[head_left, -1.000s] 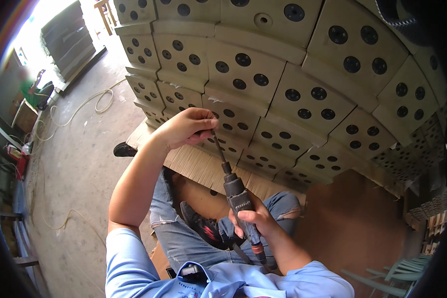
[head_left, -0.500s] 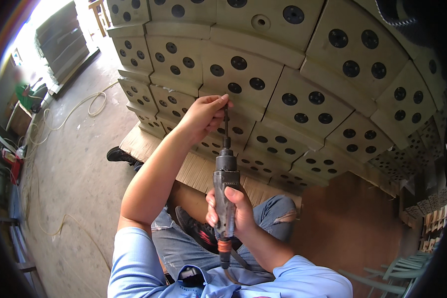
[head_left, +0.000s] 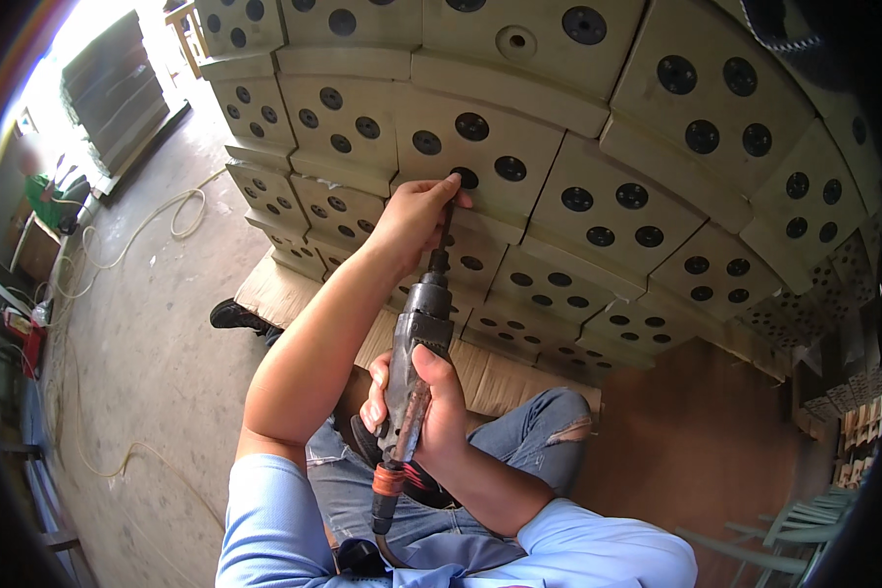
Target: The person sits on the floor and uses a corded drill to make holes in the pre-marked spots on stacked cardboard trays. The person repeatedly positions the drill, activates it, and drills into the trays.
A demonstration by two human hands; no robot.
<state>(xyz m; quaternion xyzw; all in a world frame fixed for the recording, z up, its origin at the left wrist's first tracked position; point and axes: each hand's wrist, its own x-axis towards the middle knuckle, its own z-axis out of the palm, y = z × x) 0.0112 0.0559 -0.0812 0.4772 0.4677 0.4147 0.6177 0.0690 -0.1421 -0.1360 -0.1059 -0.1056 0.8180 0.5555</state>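
The power driver (head_left: pixel 414 363), dark and worn, slants up from near the person's lap to the stacked beige panels (head_left: pixel 480 83) on the far side. Its slim bit (head_left: pixel 448 227) points at a black disc (head_left: pixel 465 178) on one panel, though the fingers hide the tip. The right hand (head_left: pixel 426 397) is wrapped around the driver's body, thumb on the near side. The left hand (head_left: pixel 423 214) is bunched narrow at the bit's far end, its thumb over the black disc; whether it pinches anything, I cannot tell. An orange collar (head_left: pixel 388 480) sits at the driver's near end, with a hose (head_left: pixel 392 554) running from it toward the blue shirt (head_left: pixel 598 544).

Most panels carry dark discs in fours. Below them, cardboard (head_left: pixel 279 291) lies beside the person's bent, jeans-clad legs. A pale hose (head_left: pixel 188 211) loops over the concrete floor on the left; far left, another person (head_left: pixel 44 201) wears green. Pale green chairs (head_left: pixel 799 534) stand near right.
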